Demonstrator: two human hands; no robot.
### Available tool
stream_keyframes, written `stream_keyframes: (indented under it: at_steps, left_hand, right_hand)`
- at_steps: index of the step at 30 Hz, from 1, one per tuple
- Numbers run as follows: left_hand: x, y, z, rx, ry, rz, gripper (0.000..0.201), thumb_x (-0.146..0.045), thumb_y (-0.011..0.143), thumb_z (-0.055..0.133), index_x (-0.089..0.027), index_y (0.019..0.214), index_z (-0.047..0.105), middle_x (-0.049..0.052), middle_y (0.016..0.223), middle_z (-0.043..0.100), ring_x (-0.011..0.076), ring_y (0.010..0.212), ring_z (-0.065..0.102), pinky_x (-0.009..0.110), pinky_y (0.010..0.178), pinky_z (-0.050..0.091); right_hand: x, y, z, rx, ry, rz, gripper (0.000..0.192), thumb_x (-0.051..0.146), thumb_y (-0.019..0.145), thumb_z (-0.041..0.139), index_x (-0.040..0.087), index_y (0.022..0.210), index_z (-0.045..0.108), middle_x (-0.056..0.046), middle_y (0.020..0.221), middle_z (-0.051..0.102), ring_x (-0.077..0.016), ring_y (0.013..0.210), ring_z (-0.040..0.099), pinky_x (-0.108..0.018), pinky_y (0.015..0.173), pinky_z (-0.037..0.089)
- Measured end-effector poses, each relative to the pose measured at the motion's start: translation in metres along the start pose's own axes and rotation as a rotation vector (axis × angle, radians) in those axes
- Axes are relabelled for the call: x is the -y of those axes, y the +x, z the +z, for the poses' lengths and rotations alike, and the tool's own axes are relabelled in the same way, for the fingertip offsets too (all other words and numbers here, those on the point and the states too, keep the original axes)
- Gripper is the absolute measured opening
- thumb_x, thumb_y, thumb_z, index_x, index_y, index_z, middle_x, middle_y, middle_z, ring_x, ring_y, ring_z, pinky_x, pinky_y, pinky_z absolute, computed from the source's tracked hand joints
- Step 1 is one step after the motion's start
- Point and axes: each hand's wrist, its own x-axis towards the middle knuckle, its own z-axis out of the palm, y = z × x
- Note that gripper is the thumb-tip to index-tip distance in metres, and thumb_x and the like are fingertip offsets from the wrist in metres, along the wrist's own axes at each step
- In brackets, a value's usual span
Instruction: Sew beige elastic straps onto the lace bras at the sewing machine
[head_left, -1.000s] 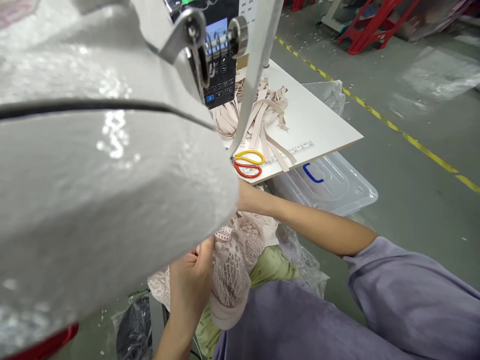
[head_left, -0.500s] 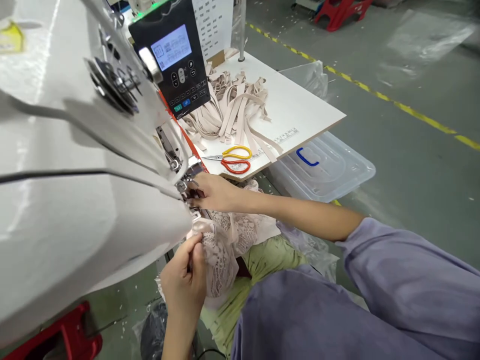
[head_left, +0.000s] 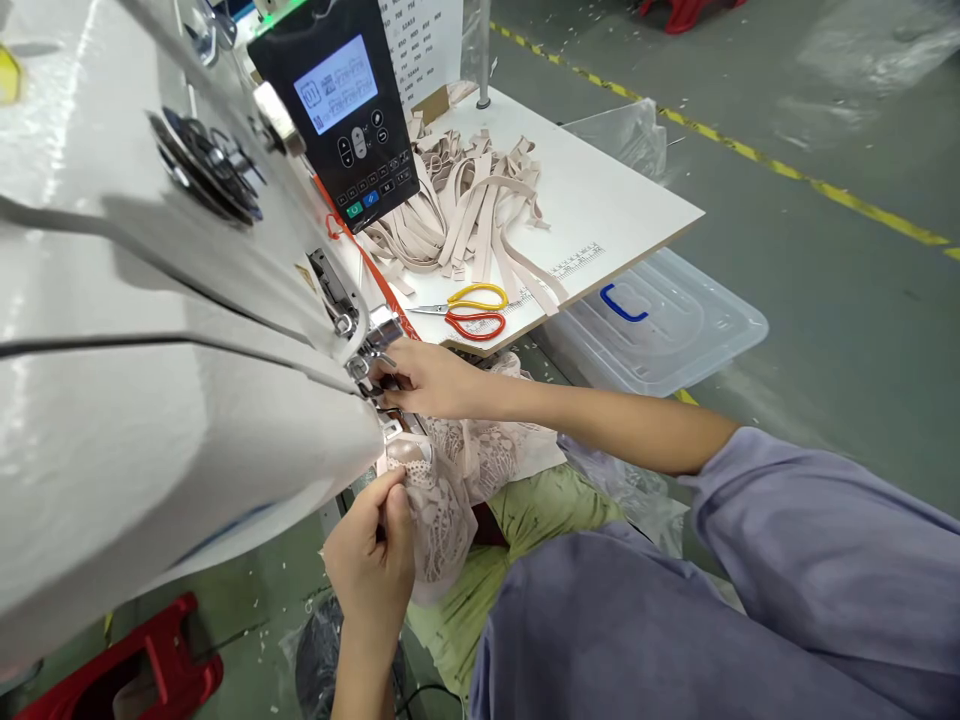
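Note:
My left hand [head_left: 371, 555] pinches the edge of a pale pink lace fabric [head_left: 442, 530] between thumb and forefinger, just below the front of a white sewing machine [head_left: 187, 460]. A scalloped trim shows at those fingertips. Farther up, my right hand [head_left: 431, 378] reaches in from the right with fingers curled beside the needle area and presser foot [head_left: 369, 372]. Its fingertips are partly hidden by machine parts, so what they grip cannot be made out. The lace hangs under my right forearm and over my lap.
A white side table [head_left: 615, 200] carries a heap of beige elastic strips [head_left: 480, 200] and scissors [head_left: 480, 311] with yellow and red handles. A control panel [head_left: 341, 110] stands above the machine. Below the table is a clear lidded box [head_left: 675, 320]; a red stool [head_left: 165, 660] stands lower left.
The view has shifted slightly. Both hands keep nearly the same places at the machine. The scalloped trim by my left fingertips now shows more plainly.

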Motion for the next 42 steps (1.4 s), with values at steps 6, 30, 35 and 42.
stream_keyframes:
  at_steps: [6, 30, 35, 42]
  left_hand:
    - [0.002, 0.001, 0.002, -0.012, -0.005, 0.016, 0.020, -0.027, 0.095, 0.056, -0.024, 0.101, 0.075, 0.001, 0.094, 0.079, 0.0147, 0.076, 0.074, 0.019, 0.061, 0.053]
    - [-0.038, -0.015, 0.025, -0.095, 0.386, 0.201, 0.051, -0.033, 0.090, 0.065, -0.009, 0.134, 0.058, 0.021, 0.131, 0.057, 0.0336, 0.118, 0.050, 0.045, 0.101, 0.037]
    - [-0.031, -0.014, 0.026, -0.098, 0.367, 0.211, 0.047, -0.031, 0.090, 0.064, -0.010, 0.132, 0.060, 0.023, 0.132, 0.053, 0.0337, 0.118, 0.049, 0.045, 0.100, 0.037]
    - [-0.028, -0.011, 0.030, -0.092, 0.341, 0.196, 0.051, -0.032, 0.090, 0.063, -0.014, 0.137, 0.057, 0.022, 0.133, 0.052, 0.0345, 0.119, 0.050, 0.048, 0.101, 0.036]
  right_hand:
    - [-0.003, -0.001, 0.003, -0.016, 0.028, -0.020, 0.004, 0.015, 0.082, 0.059, 0.017, 0.086, 0.059, -0.003, 0.096, 0.056, -0.0160, 0.085, 0.053, -0.028, 0.075, 0.040]
    - [0.009, -0.003, 0.007, -0.082, 0.021, 0.008, 0.006, 0.012, 0.078, 0.056, 0.018, 0.077, 0.055, -0.003, 0.088, 0.057, -0.0167, 0.080, 0.053, -0.029, 0.070, 0.042]
    - [0.009, 0.001, 0.006, -0.070, -0.036, 0.040, 0.005, 0.012, 0.077, 0.055, 0.018, 0.078, 0.054, -0.004, 0.090, 0.060, -0.0178, 0.082, 0.055, -0.030, 0.070, 0.041]
    - [0.008, 0.004, 0.005, -0.073, -0.028, 0.038, 0.008, 0.011, 0.076, 0.054, 0.018, 0.081, 0.053, -0.005, 0.094, 0.060, -0.0193, 0.088, 0.055, -0.030, 0.073, 0.040]
